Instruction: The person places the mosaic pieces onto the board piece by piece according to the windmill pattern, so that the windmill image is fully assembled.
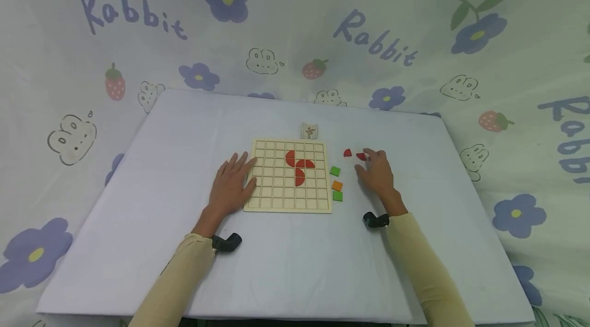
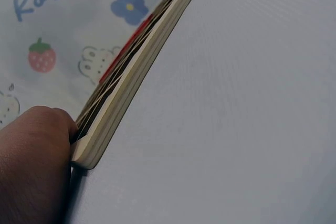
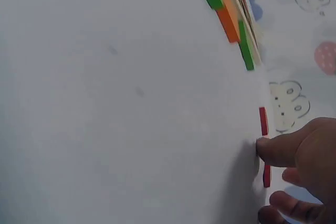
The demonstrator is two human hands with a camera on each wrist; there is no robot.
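My left hand lies spread over the left edge of a pale wooden grid board, its thumb and fingertips at the rim. In the left wrist view, the thumb is at the board's corner. Several red quarter-circle tiles sit in the grid's middle and upper right. To the right of the board, my right hand reaches over the table with thumb and fingers apart. Its fingertips are at one loose red tile; another red tile lies just left of it.
Two green square tiles and an orange square tile lie along the board's right side. A small patterned card stands behind the board's far edge. White cloth covers the table, and a printed curtain hangs behind it.
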